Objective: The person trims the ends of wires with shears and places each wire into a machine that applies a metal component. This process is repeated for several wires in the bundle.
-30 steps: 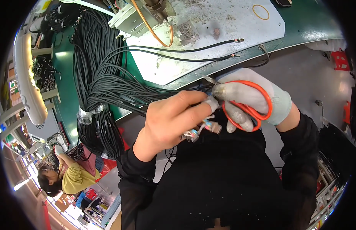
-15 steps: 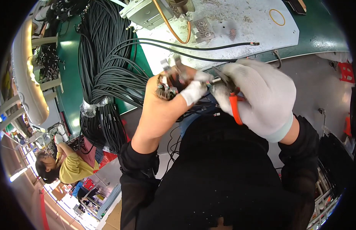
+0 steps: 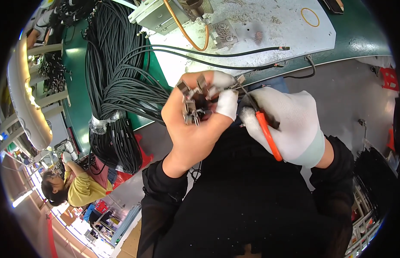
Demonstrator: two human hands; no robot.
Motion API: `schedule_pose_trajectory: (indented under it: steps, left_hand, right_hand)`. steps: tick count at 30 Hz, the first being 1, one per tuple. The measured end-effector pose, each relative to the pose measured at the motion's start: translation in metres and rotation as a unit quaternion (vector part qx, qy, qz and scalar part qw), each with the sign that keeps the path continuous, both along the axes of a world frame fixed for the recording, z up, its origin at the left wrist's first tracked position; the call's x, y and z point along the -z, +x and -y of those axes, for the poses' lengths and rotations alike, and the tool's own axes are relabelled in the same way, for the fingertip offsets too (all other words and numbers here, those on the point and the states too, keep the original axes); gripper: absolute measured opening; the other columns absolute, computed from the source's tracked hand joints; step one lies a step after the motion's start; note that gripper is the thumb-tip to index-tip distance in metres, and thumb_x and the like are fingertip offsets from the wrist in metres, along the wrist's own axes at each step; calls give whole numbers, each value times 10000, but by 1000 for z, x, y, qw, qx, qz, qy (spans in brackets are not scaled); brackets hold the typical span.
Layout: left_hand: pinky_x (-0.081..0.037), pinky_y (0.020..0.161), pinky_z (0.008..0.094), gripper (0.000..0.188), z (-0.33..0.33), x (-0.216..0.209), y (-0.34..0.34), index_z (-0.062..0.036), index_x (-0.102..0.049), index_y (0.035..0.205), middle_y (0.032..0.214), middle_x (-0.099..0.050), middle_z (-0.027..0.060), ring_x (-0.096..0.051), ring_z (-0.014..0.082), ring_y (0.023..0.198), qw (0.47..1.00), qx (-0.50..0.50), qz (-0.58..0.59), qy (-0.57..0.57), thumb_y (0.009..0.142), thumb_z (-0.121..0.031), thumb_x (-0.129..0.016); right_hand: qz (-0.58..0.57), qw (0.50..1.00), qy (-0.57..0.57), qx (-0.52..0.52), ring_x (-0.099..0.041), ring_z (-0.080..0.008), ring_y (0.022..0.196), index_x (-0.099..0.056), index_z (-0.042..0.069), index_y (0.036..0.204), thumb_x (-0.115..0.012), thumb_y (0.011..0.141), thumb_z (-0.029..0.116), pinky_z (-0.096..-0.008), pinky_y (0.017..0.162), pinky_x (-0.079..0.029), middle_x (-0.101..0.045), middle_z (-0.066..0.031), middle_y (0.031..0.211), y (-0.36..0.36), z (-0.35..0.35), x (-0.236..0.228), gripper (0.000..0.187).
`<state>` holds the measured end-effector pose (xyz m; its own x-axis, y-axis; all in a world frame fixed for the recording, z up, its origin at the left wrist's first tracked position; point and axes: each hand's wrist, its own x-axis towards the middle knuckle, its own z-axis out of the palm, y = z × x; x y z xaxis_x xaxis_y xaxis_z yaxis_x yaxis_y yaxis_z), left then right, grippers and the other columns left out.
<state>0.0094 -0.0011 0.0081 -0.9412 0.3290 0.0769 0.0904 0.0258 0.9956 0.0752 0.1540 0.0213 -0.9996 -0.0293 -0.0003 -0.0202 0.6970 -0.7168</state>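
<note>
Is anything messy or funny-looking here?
Yes! Little scraps lie scattered on the pale board, near a brownish smudge, so it looks messy. The hands don't match, either: the right hand wears a white glove, but the left hand has just white finger covers.

1. Near the centre, the metal connectors (image 3: 191, 105) at the left hand (image 3: 186, 137) are blurred, and we cannot count them.
2. At three o'clock, the right hand (image 3: 292, 122) hides part of the orange-handled scissors (image 3: 267, 134) from us.
3. Toward one o'clock, what the blade tips meet is too small for us to tell.
4. At ten o'clock, we lose the black cables (image 3: 116, 47) behind the left hand; the upper edge crops their top.
5. Near twelve, that edge cuts off the grey machine (image 3: 159, 19).
6. At eight, we cannot make out what the person in yellow (image 3: 84, 189) handles.
</note>
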Motion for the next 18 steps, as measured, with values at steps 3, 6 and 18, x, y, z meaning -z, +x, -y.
schedule_pose_trajectory:
  steps: [3,6,18]
  left_hand:
    - [-435,601,167,284,7,11,-3,6,-554,952,825,-626,25,-562,60,657,981,31,-183,-61,712,5,-707]
    - [-439,595,173,318,10,14,-5,5,-551,974,819,-626,42,-576,79,649,960,50,-262,-85,702,7,-716]
    - [-426,677,187,299,12,9,-2,10,-508,1035,848,-576,35,-533,69,714,974,71,-204,-62,774,42,-649]
  right_hand:
    - [-58,988,-138,23,-575,-268,529,-594,50,865,-663,775,107,-314,479,-450,-566,-106,644,0,4,-2,127]
    - [-47,985,-162,29,-571,-263,523,-597,52,872,-670,769,95,-305,479,-444,-558,-99,635,1,7,2,133]
    - [-41,981,-185,34,-551,-241,499,-603,39,888,-675,778,114,-288,482,-435,-542,-93,612,0,7,1,152]
